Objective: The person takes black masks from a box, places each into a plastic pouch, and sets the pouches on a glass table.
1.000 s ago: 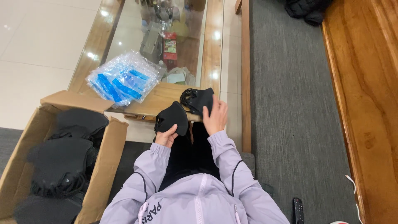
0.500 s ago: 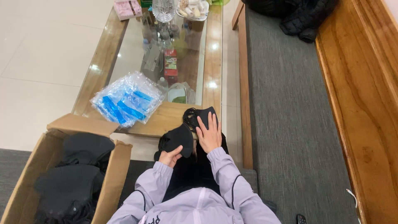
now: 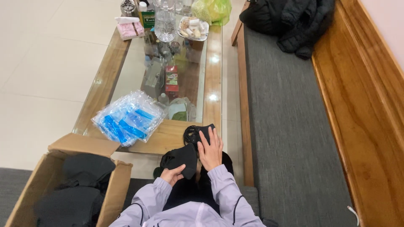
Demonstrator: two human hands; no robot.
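Item 1: your left hand (image 3: 171, 174), fingers curled round the lower edge of a black fabric piece (image 3: 182, 159), gripping it over your lap, just off the near edge of the table.

Item 2: your right hand (image 3: 210, 149), laid flat, fingers spread, pressing on a second black fabric piece (image 3: 195, 132) w/ looped cord, which sits on the wooden near corner of the glass-topped table (image 3: 212, 80). Hand open on top, not clasping. The 2 black pieces lie just beside each other; can't tell if touching.

Item 3: stack of clear plastic bags w/ blue strips (image 3: 128, 117), on table, left of your hands, near but apart.

Item 4: cardboard box (image 3: 84, 145), open, on floor at your left, holding dark fabric bundles (image 3: 80, 185).

Item 5: far end of table: bottles, pink packet (image 3: 131, 28), dish of small items (image 3: 192, 28), green bag (image 3: 214, 9).

Item 6: grey bench cushion (image 3: 286, 126) at your right, black jacket (image 3: 290, 21) at its far end, wooden backrest (image 3: 362, 109) beyond.
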